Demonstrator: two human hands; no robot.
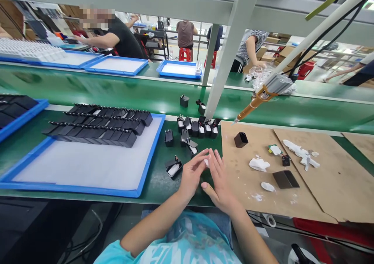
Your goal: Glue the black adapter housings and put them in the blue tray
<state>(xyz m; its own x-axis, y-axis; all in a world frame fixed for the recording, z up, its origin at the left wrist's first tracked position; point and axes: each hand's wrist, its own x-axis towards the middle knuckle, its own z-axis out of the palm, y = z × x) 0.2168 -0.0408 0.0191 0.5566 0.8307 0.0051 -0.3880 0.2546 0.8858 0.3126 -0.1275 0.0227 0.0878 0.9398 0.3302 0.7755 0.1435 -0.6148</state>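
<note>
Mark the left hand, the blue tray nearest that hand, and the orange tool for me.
Left hand (191, 174): head view, middle of the hand.
Blue tray (149, 157): head view, its right-side rim.
Orange tool (252, 105): head view, middle of its orange body.

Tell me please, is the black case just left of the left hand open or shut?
Open: the black case has its lid off the opening, and white material shows inside.

White piece (206, 162) — left hand (192, 174) beside right hand (217, 180)
</note>
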